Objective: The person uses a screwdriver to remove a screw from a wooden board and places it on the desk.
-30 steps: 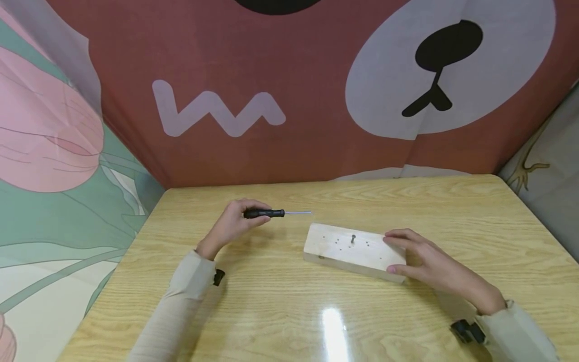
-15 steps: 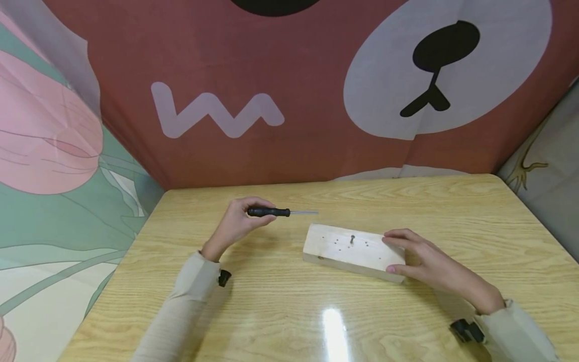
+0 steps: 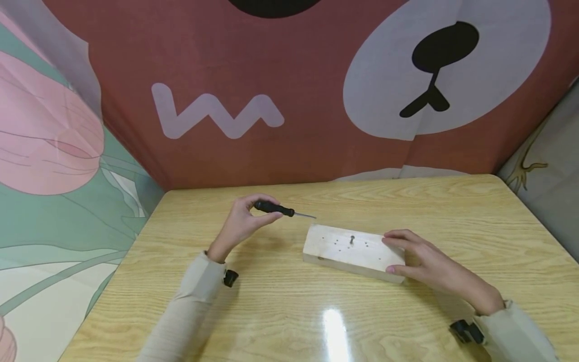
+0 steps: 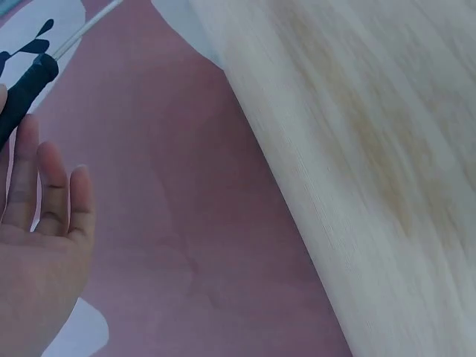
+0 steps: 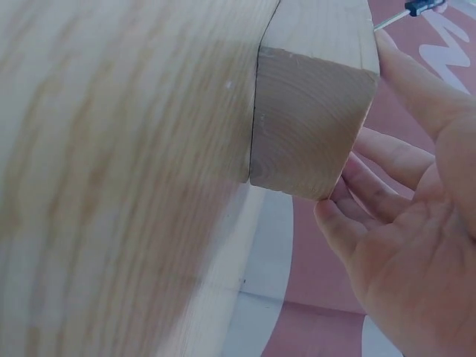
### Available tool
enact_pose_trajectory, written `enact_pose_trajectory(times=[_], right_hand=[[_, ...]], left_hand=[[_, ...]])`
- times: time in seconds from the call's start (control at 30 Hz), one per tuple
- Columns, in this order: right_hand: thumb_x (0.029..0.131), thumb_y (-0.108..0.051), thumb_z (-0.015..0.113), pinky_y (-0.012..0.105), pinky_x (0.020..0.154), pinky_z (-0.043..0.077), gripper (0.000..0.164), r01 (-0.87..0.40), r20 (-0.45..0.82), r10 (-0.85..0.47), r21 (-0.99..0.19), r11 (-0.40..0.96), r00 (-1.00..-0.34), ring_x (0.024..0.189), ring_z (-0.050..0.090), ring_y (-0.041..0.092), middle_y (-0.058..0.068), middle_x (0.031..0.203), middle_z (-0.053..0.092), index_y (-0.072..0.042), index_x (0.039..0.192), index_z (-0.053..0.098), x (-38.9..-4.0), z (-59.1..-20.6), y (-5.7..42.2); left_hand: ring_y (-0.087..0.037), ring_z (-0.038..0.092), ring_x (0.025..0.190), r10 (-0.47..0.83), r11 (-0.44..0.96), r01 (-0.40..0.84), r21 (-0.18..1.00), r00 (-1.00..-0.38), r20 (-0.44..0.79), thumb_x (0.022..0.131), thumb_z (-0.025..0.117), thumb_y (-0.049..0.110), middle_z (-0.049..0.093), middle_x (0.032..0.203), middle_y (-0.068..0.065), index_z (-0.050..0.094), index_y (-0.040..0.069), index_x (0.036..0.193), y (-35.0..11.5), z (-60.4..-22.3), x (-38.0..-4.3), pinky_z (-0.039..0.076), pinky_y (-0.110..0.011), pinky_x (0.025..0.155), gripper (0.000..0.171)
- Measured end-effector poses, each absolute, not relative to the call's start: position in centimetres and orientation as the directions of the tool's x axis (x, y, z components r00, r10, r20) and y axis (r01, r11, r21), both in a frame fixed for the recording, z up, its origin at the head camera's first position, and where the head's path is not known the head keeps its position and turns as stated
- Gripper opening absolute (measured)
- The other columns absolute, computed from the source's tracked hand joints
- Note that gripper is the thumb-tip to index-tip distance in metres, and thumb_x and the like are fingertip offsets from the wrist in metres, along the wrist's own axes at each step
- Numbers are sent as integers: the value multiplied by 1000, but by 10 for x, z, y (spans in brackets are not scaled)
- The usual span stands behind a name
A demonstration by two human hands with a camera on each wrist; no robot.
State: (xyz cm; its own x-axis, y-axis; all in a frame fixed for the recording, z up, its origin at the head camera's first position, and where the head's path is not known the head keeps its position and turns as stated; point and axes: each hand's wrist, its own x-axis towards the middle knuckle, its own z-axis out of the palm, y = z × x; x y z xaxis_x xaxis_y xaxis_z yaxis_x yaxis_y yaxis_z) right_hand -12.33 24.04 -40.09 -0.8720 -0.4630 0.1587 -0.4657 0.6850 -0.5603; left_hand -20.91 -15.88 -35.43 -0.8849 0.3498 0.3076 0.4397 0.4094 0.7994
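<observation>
My left hand (image 3: 239,223) pinches the black handle of a screwdriver (image 3: 275,207) between thumb and fingers, above the table. Its thin metal shaft points right and slightly down, with the tip apart from the pale wooden block (image 3: 330,246) and just off its far left corner. Upright in the block's top stands a screw (image 3: 352,240), among several small holes. My right hand (image 3: 422,259) grips the block's right end, thumb on the near side and fingers on the far side. In the right wrist view the block's end face (image 5: 309,123) sits flat on the table.
The wood-grain table (image 3: 271,311) reaches back to a red cloth backdrop (image 3: 312,151) with a cartoon face. A floral cloth (image 3: 50,216) hangs at the left. Black wrist devices show at both cuffs.
My left hand has shifted to the right with the screwdriver, whose tip has tilted downward. The right hand and the block have stayed in place.
</observation>
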Motion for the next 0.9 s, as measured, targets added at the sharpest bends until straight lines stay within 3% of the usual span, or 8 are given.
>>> enact_pose_trajectory(times=[0.2,0.47,0.7,0.9], right_hand=[[85,-29,78,56,95,49,61,-472,166,-467,-565,676,-868,125,53,42,20,135,55,2,133,59,-124,-400,241],[87,-31,76,58,97,47,61,-446,132,-459,-574,687,-878,127,52,40,19,137,54,2,135,58,-122,-399,240],[85,-27,78,59,96,47,61,-468,155,-470,-569,676,-869,126,53,43,22,136,54,4,134,58,-124,-400,241],[85,-25,78,58,95,48,60,-474,162,-474,-571,671,-866,125,53,43,22,137,53,4,134,59,-124,-401,241]], left_hand=[[-14,68,96,343,359,491,794,-860,378,85,80,16,75,103,-8,74,12,108,-150,-353,-207,54,-38,92,24],[-6,70,89,361,229,538,811,-821,443,87,76,5,73,103,-16,71,2,112,-137,-350,-204,59,-26,82,26],[-12,72,86,398,143,511,848,-814,423,89,73,4,72,103,-20,69,1,115,-126,-343,-203,62,-29,78,27],[-9,74,88,400,108,521,847,-803,443,89,72,0,72,104,-24,68,-1,118,-118,-338,-201,62,-30,79,29]])
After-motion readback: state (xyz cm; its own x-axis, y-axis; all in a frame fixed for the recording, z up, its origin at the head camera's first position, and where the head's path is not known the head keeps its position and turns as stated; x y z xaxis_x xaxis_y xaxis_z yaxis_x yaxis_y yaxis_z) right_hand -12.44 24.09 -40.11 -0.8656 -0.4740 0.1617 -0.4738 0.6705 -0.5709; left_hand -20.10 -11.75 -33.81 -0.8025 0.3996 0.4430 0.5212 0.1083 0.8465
